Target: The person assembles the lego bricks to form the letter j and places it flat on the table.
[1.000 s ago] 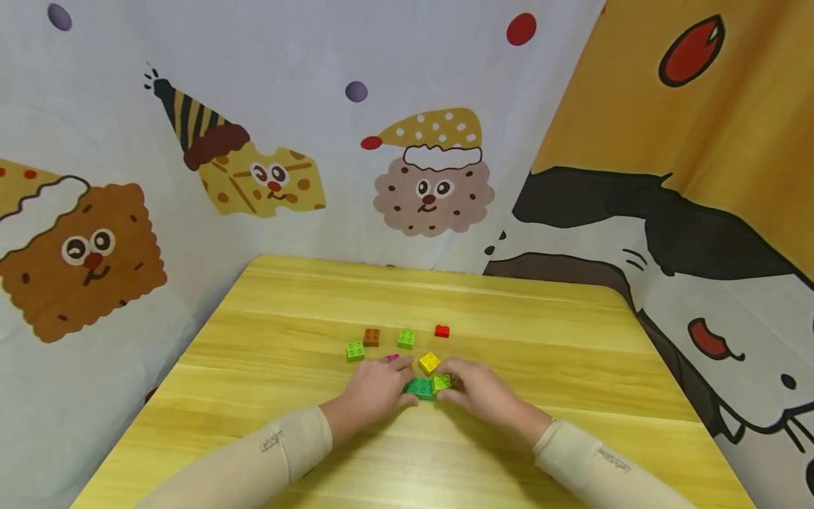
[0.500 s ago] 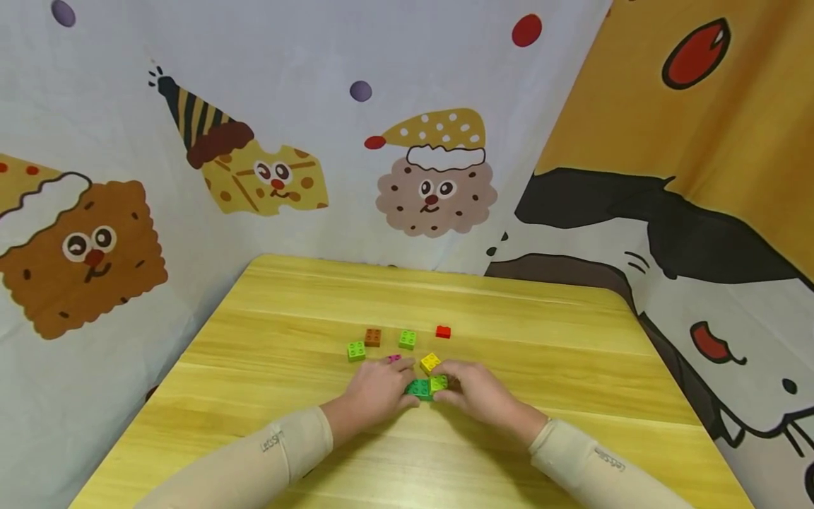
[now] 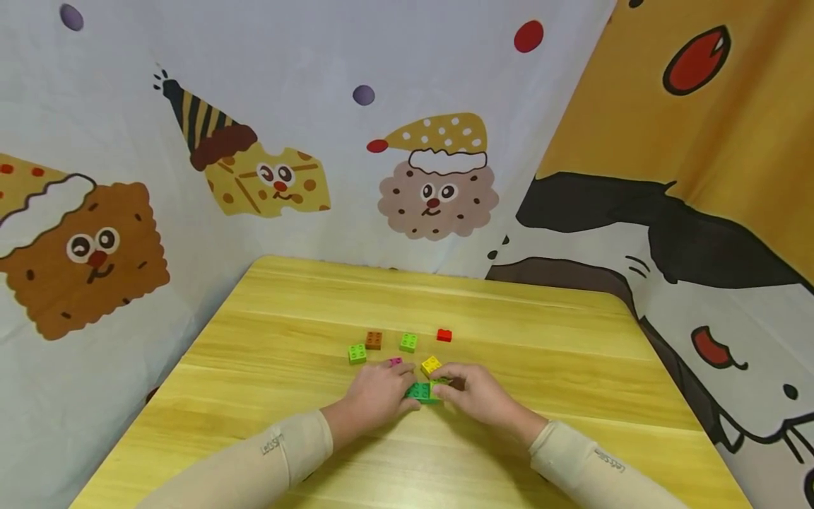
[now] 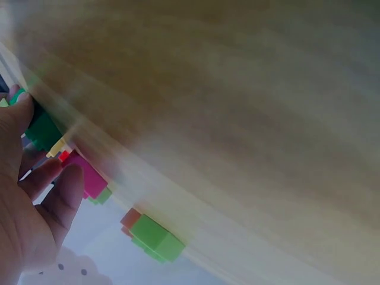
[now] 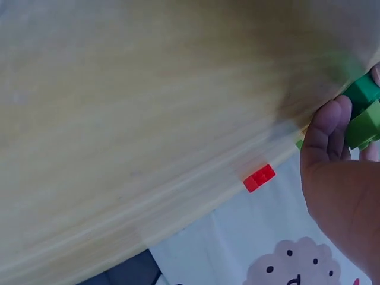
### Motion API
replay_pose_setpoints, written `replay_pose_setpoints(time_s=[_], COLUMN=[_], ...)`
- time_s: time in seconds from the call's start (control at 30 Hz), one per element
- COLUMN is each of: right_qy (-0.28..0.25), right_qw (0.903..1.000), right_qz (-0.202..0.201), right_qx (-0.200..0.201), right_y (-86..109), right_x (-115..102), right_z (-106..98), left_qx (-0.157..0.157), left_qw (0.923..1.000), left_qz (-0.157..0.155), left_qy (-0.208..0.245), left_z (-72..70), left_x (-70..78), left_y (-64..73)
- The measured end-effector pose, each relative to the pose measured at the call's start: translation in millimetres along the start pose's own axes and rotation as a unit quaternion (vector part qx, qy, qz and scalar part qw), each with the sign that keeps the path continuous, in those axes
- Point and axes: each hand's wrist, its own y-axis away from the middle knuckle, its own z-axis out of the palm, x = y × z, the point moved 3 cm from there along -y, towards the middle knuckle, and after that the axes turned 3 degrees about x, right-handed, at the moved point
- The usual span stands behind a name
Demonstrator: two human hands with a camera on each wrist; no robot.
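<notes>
In the head view my left hand point(image 3: 376, 393) pinches the left end of a long dark green toy building brick point(image 3: 420, 392), thumb in front and fingers behind. My right hand point(image 3: 482, 396) holds a small lime green brick point(image 5: 363, 126) over the right end of that long brick. The right fingers cover most of the lime brick in the head view; the right wrist view has it against the dark green brick. Just behind sits a yellow brick point(image 3: 430, 365), close to the right fingertips. A magenta brick point(image 3: 396, 361) is partly hidden behind the left fingers.
Farther back on the wooden table point(image 3: 305, 297) lie a lime brick point(image 3: 357, 354), a brown brick point(image 3: 374, 340), a second lime brick point(image 3: 408, 342) and a red brick point(image 3: 444, 335). A cartoon-printed cloth point(image 3: 331, 240) hangs behind the table's far edge.
The right hand has shifted slightly left and settled with the lime brick on the long brick's right end, its fingers now covering more of it. The left hand stays in place.
</notes>
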Motion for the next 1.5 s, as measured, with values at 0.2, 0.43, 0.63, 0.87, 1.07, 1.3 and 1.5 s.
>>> replay_pose_setpoints(time_s=[0.2, 0.43, 0.63, 0.87, 1.07, 1.3, 1.5], right_qy=[-0.037, -0.099, -0.143, -0.153, -0.153, -0.156, -0.158], right_qw=[0.9983, 0.9917, 0.9852, 0.9829, 0.9829, 0.9822, 0.9817], right_qz=[0.039, 0.070, 0.080, 0.086, 0.086, 0.089, 0.094], right_qx=[-0.022, -0.043, -0.050, -0.054, -0.055, -0.054, -0.051], right_y=[-1.9, -4.3, -5.0, -7.0, -7.6, -7.5, -8.4], right_x=[3.6, 4.1, 6.9, 8.3, 7.3, 9.7, 10.5], right_z=[-1.7, -1.3, -1.0, -0.7, -1.9, -2.2, -2.8], left_qx=[0.001, 0.007, 0.008, 0.019, 0.023, 0.030, 0.023], left_qw=[1.0000, 0.9999, 0.9997, 0.9995, 0.9990, 0.9986, 0.9987], left_qz=[0.001, 0.003, -0.004, -0.002, 0.002, 0.012, 0.009], left_qy=[0.008, 0.013, 0.024, 0.024, 0.037, 0.042, 0.045], left_z=[-0.5, 2.8, 6.0, 6.0, 1.7, -0.7, -2.0], left_x=[1.3, 0.9, 1.1, 1.2, 1.2, 0.6, -0.2], left_y=[0.9, 2.7, 3.1, 4.5, 5.6, 5.7, 4.7])
